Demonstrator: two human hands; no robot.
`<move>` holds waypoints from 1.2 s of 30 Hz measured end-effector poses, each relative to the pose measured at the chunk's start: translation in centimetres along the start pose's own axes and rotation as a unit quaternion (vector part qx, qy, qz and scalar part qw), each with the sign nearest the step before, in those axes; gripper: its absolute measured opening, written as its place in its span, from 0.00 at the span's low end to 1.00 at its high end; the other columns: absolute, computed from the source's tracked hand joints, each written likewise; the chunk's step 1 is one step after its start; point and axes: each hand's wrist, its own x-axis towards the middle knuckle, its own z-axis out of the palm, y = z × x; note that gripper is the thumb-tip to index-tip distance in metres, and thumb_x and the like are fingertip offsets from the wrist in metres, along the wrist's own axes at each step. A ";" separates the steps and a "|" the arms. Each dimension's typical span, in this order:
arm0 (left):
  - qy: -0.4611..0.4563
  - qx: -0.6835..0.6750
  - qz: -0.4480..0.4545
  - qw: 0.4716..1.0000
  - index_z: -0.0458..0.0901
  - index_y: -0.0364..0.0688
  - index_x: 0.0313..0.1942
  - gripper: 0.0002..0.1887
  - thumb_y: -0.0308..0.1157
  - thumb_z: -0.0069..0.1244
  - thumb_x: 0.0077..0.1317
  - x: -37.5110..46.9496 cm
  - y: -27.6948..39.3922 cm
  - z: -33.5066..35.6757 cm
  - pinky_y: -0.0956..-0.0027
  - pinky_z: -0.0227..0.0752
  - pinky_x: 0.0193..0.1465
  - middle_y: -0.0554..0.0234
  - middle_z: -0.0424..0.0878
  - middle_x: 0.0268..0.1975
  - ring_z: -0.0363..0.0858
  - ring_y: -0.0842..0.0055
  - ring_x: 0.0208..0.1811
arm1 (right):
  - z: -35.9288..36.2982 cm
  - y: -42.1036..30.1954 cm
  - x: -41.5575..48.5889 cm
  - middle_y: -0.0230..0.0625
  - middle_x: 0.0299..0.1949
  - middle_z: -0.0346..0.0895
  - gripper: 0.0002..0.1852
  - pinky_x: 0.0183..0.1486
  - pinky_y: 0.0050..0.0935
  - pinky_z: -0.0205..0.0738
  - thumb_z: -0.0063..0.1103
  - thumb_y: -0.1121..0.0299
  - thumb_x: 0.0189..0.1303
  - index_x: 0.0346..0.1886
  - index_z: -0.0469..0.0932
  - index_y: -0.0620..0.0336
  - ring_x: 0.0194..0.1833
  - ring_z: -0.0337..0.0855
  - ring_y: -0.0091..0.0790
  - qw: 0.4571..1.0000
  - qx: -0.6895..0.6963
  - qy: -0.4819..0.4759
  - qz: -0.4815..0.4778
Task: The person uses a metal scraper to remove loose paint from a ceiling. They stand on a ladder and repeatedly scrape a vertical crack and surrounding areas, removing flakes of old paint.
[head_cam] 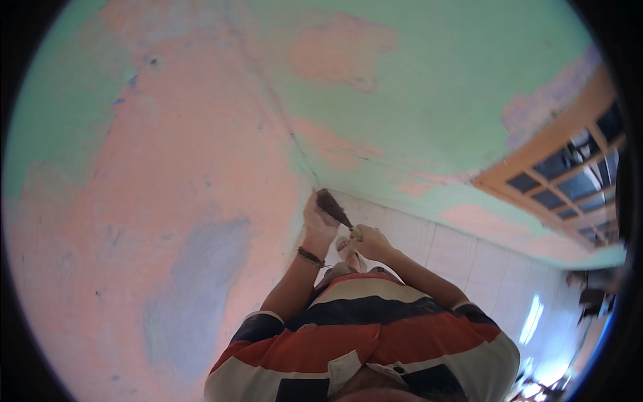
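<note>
A scraper with a dark, stained blade (331, 205) slants across the picture's middle, near the corner where the two walls meet the floor. My right hand (372, 242) is closed around its handle (355, 232). Behind the blade is my left hand (320, 223), its palm turned up and a bracelet on the wrist. The blade covers part of its fingers, so I cannot tell whether they grip the metal. Close by on the left rises a wall with a large salmon-pink area (201, 140) and a greyish-lilac patch (201, 296).
A green wall (442, 90) with pink patches stands ahead and to the right. A thin crack (301, 151) runs down the corner. On the right is a wooden-framed window (545, 181) with several panes. Pale floor (452, 246) lies below, with my foot (346, 247) on it.
</note>
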 end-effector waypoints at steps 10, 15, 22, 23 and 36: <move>0.025 0.055 0.223 0.973 0.76 0.39 0.48 0.17 0.43 0.51 0.71 -3.7 7.6 5.7 0.64 0.80 0.40 0.63 0.81 0.37 0.83 0.71 0.34 | -4.2 -10.0 6.0 0.28 0.25 0.74 0.16 0.23 0.21 0.67 0.64 0.60 0.62 0.44 0.77 0.62 0.22 0.73 0.19 0.972 0.129 -0.191 -0.041; 0.031 0.099 0.347 0.932 0.76 0.38 0.48 0.14 0.39 0.50 0.72 -6.7 13.4 8.6 0.67 0.79 0.40 0.64 0.82 0.39 0.83 0.75 0.35 | -4.1 -16.4 9.8 0.26 0.24 0.70 0.15 0.21 0.20 0.63 0.56 0.63 0.69 0.52 0.72 0.62 0.20 0.68 0.18 0.886 0.309 -0.336 -0.084; 0.212 0.472 0.703 0.487 0.75 0.33 0.49 0.17 0.33 0.56 0.65 -9.9 17.7 15.7 0.63 0.72 0.48 0.52 0.81 0.42 0.80 0.65 0.43 | -7.9 -26.4 14.0 0.31 0.23 0.70 0.23 0.17 0.19 0.60 0.45 0.64 0.74 0.67 0.59 0.64 0.17 0.68 0.20 0.791 0.410 -0.396 -0.221; 0.241 0.507 0.754 0.340 0.75 0.33 0.48 0.18 0.35 0.58 0.63 -10.5 18.8 16.5 0.61 0.72 0.50 0.49 0.80 0.43 0.80 0.62 0.46 | -8.4 -27.7 14.2 0.31 0.24 0.70 0.24 0.17 0.19 0.60 0.44 0.64 0.74 0.68 0.58 0.64 0.18 0.69 0.20 0.780 0.419 -0.399 -0.239; -0.044 0.742 0.668 -0.038 0.77 0.36 0.28 0.22 0.50 0.56 0.56 -12.4 31.1 25.7 0.48 0.67 0.64 0.48 0.79 0.35 0.80 0.51 0.50 | -7.3 -34.3 20.1 0.40 0.32 0.71 0.09 0.13 0.22 0.62 0.44 0.63 0.74 0.45 0.67 0.59 0.16 0.70 0.25 0.658 0.437 -0.541 -0.289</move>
